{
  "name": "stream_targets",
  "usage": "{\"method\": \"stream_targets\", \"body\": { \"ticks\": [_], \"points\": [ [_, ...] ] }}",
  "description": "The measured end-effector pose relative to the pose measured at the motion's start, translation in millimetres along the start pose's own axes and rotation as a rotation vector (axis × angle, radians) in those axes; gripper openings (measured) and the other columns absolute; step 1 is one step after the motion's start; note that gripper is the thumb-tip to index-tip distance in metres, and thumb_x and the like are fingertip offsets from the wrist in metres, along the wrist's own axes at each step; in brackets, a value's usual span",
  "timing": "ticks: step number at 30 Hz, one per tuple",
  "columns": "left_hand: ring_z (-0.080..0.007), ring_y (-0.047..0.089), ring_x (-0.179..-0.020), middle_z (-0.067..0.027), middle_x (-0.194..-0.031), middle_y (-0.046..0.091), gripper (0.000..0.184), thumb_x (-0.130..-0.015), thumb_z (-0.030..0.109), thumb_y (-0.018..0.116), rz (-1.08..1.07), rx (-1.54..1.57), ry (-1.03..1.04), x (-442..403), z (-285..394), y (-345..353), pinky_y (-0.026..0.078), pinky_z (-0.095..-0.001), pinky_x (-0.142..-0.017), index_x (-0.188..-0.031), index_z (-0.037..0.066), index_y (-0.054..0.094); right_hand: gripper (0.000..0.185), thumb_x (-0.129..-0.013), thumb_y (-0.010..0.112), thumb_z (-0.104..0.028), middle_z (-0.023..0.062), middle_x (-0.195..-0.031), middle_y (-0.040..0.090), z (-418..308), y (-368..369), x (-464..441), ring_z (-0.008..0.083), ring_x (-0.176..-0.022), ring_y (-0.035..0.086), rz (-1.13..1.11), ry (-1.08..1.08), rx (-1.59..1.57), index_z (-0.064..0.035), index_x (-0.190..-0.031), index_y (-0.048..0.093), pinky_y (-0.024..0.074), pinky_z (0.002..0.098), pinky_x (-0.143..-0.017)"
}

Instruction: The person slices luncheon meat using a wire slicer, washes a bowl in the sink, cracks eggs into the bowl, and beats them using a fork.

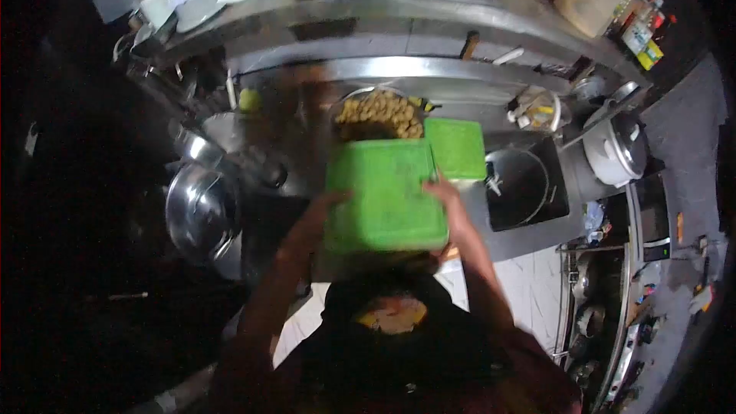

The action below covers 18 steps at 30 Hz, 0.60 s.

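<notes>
A large container with a green lid (387, 195) is held level in front of my body, blurred a little by motion. My left hand (331, 203) grips its left side and my right hand (442, 192) grips its right side, with the fingers partly hidden. Just beyond it lies a round pan or bowl of brown, chunky pieces (379, 113), its near edge covered by the lid. A second, smaller green-lidded container (455, 149) stands on the counter to the right, close to the held one.
Right of the containers is a sink (529, 188), with a white pot (613, 149) beyond it. A large metal bowl (201, 211) sits on the left. A steel shelf (368, 6) loaded with containers and bottles runs above the counter.
</notes>
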<state>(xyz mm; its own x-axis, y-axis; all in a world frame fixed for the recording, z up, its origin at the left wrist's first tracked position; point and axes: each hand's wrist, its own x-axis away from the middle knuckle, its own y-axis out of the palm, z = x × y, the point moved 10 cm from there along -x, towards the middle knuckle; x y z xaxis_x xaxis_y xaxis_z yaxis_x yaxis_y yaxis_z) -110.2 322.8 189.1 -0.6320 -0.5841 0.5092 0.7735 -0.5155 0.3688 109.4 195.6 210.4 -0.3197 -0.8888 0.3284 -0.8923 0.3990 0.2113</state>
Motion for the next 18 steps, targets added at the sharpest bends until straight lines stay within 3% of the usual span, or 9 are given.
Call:
{"method": "stream_targets", "body": {
  "ticks": [1,4,7,8,11,12,13,15,18],
  "points": [
    [-0.0174,0.064,-0.104,-0.0125,-0.117,0.065,0.036,-0.099,0.030,0.061,0.009,0.011,0.014,17,16,12,0.056,-0.0402,-0.086,-0.123,0.004,0.061,0.084,-0.092,0.064,-0.022,0.0142,-0.159,0.037,13,-4,-3,0.0222,-0.142,0.039,-0.041,0.103,-0.068,-0.0079,-0.162,0.020,0.0275,0.0376,-0.120],
    [-0.0174,0.062,-0.108,-0.0128,-0.121,0.064,0.037,-0.099,0.030,0.060,0.051,-0.005,0.074,48,17,14,0.054,-0.0398,-0.089,-0.125,0.004,0.061,0.076,-0.093,0.066,-0.025,0.0154,-0.138,0.058,-43,16,-44,0.0252,-0.122,0.057,-0.064,-0.204,-0.014,-0.0032,-0.158,0.031,0.0427,0.0414,-0.108],
    [-0.0213,0.063,-0.108,-0.0124,-0.122,0.065,0.046,-0.097,0.033,0.062,0.088,0.065,-0.154,122,-109,12,0.053,-0.0408,-0.092,-0.131,0.002,0.060,0.074,-0.096,0.063,-0.029,0.0172,-0.143,0.055,98,-51,2,0.0267,-0.130,0.053,0.065,0.240,0.268,-0.0048,-0.158,0.032,0.0388,0.0413,-0.113],
    [-0.0227,0.064,-0.108,-0.0123,-0.123,0.065,0.049,-0.096,0.034,0.063,0.086,0.038,-0.057,66,-69,-10,0.053,-0.0411,-0.093,-0.132,0.002,0.060,0.073,-0.096,0.062,-0.029,0.0170,-0.145,0.054,89,-66,-60,0.0268,-0.131,0.052,0.071,0.229,0.395,-0.0053,-0.158,0.032,0.0382,0.0409,-0.113],
    [-0.0243,0.064,-0.108,-0.0124,-0.124,0.066,0.051,-0.096,0.035,0.063,0.090,0.001,0.046,-14,-27,-39,0.052,-0.0416,-0.095,-0.134,0.002,0.059,0.064,-0.099,0.058,-0.031,0.0151,-0.144,0.056,150,-114,-150,0.0256,-0.128,0.054,0.141,-0.311,0.995,-0.0045,-0.154,0.041,0.0381,0.0396,-0.113],
    [-0.0245,0.064,-0.108,-0.0125,-0.124,0.065,0.051,-0.096,0.035,0.062,0.095,-0.011,0.018,-20,-29,-39,0.052,-0.0417,-0.095,-0.135,0.002,0.059,0.064,-0.098,0.059,-0.028,0.0147,-0.148,0.052,78,-50,-97,0.0258,-0.132,0.049,0.035,-0.002,0.432,-0.0051,-0.155,0.040,0.0348,0.0398,-0.114],
    [-0.0247,0.064,-0.109,-0.0126,-0.124,0.065,0.051,-0.096,0.034,0.062,0.105,-0.009,-0.024,-10,-30,-33,0.051,-0.0418,-0.096,-0.135,0.001,0.059,0.065,-0.097,0.059,-0.026,0.0143,-0.151,0.049,48,-26,-64,0.0261,-0.137,0.045,0.014,0.092,0.288,-0.0057,-0.155,0.039,0.0314,0.0399,-0.116],
    [-0.0250,0.063,-0.109,-0.0128,-0.125,0.065,0.050,-0.097,0.034,0.061,0.123,-0.007,0.019,-28,-22,-45,0.051,-0.0420,-0.096,-0.135,0.001,0.058,0.068,-0.095,0.060,-0.022,0.0135,-0.157,0.041,-3,-3,-101,0.0265,-0.145,0.035,-0.010,-0.068,0.164,-0.0069,-0.157,0.037,0.0248,0.0402,-0.120],
    [-0.0256,0.063,-0.110,-0.0132,-0.125,0.065,0.050,-0.097,0.033,0.060,0.128,0.003,-0.038,-29,-29,-43,0.051,-0.0423,-0.097,-0.135,0.001,0.058,0.070,-0.094,0.061,-0.021,0.0140,-0.158,0.042,70,-37,0,0.0271,-0.146,0.035,0.069,0.250,0.222,-0.0073,-0.158,0.036,0.0235,0.0402,-0.121]
  ]
}}
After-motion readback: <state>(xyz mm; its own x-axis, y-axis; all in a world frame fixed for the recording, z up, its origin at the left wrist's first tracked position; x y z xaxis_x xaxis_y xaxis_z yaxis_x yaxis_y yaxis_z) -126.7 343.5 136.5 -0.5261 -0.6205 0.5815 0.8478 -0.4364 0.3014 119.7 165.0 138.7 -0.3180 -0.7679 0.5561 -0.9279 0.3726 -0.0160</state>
